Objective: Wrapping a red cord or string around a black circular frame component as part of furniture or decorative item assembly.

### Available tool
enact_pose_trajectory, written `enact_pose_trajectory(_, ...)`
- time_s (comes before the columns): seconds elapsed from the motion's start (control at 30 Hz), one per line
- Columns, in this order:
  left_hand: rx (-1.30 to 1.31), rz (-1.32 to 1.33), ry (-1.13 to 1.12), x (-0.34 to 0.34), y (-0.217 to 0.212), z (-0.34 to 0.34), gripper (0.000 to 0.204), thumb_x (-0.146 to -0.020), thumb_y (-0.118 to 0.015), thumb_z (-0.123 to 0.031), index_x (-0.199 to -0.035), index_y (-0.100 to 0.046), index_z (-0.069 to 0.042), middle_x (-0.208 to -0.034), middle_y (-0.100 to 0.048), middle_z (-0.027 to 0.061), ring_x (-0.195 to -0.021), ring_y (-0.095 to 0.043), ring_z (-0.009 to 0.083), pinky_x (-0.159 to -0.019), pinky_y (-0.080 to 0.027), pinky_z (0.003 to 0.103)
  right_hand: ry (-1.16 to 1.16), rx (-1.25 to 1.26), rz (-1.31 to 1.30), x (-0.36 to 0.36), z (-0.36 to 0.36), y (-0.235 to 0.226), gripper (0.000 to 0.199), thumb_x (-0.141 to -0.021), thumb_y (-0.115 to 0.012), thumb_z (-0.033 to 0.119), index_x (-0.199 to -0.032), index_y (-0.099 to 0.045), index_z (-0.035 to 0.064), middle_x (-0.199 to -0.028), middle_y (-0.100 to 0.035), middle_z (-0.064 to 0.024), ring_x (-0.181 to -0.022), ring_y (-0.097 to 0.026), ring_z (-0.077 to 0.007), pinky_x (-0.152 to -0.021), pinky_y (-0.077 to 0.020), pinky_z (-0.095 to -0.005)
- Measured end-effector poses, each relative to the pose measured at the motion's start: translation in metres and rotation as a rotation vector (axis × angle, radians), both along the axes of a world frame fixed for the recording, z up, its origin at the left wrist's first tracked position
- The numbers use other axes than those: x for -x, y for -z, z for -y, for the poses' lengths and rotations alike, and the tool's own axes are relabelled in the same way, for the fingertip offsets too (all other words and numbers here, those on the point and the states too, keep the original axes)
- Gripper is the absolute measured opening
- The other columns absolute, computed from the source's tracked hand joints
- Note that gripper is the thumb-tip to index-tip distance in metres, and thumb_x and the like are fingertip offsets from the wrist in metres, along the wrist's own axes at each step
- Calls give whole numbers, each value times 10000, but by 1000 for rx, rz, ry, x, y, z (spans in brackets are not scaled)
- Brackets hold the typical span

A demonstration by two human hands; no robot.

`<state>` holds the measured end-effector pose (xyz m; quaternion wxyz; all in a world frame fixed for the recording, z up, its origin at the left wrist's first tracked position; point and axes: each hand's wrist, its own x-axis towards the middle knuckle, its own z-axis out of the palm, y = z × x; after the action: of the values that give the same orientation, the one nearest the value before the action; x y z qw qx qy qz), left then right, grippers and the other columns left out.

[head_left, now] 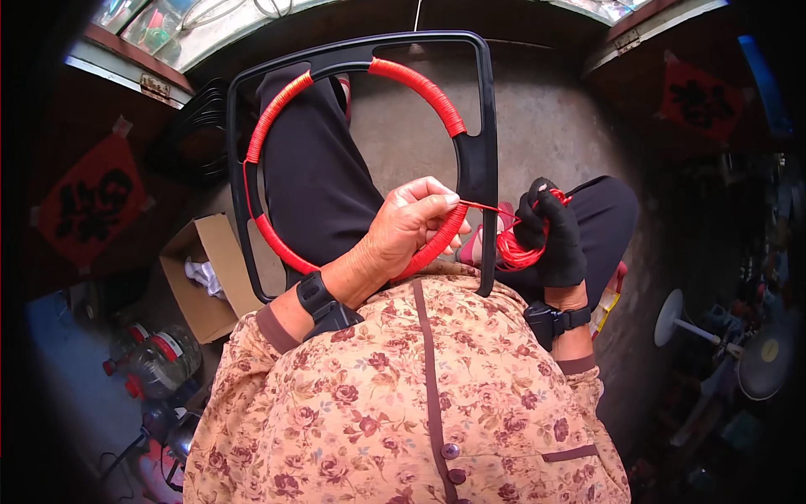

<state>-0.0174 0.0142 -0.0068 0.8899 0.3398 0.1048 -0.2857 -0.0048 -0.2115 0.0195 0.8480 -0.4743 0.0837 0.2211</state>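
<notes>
A black plastic frame (489, 101) with a round ring inside it stands against my lap. Red cord wrapping (424, 91) covers several stretches of the ring, with bare black parts between. My left hand (410, 220) reaches across the ring at its lower right. Its thumb and forefinger pinch a red cord (478, 205) beside the wrapped part. From there the cord runs right to my right hand (550, 239), which wears a black fingerless glove. Those fingers are closed around a loose bundle of red cord (516, 252).
A cardboard box (206, 315) with white cloth in it sits at the left, near large clear plastic bottles (164, 361). More black frames (189, 139) lean at the upper left. A white fan-like object (669, 317) stands at the right. An open doorway lies ahead.
</notes>
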Motion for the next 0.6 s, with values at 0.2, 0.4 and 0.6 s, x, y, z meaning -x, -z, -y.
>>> enact_pose_trajectory(0.2, 50, -97, 15, -3, 4, 1, 147, -934, -561, -190, -941, -557, -43, -802, -669, 156, -619, -661, 191, -547, -561, 271, -104, 288, 31, -3, -4, -1, 195, -927, -511, 203, -771, -467, 95, -621, -430, 34, -504, -378, -48, -466, -322, -218)
enact_pose_trajectory(0.4, 42, -70, 40, 1, 9, -1, 132, -926, -579, -172, -925, -569, -40, -804, -673, 139, -622, -661, 176, -557, -566, 267, -68, 565, 99, -12, -11, 1, 171, -907, -579, 193, -807, -546, 58, -636, -505, 22, -572, -441, -47, -521, -370, -221)
enact_pose_trajectory(0.6, -114, -27, 9, 8, 12, 5, 150, -928, -580, -171, -964, -583, -25, -811, -668, 128, -632, -657, 162, -558, -559, 254, -312, 859, 311, -8, -17, 11, 225, -884, -622, 200, -751, -561, 29, -646, -534, 27, -626, -448, -44, -549, -389, -243)
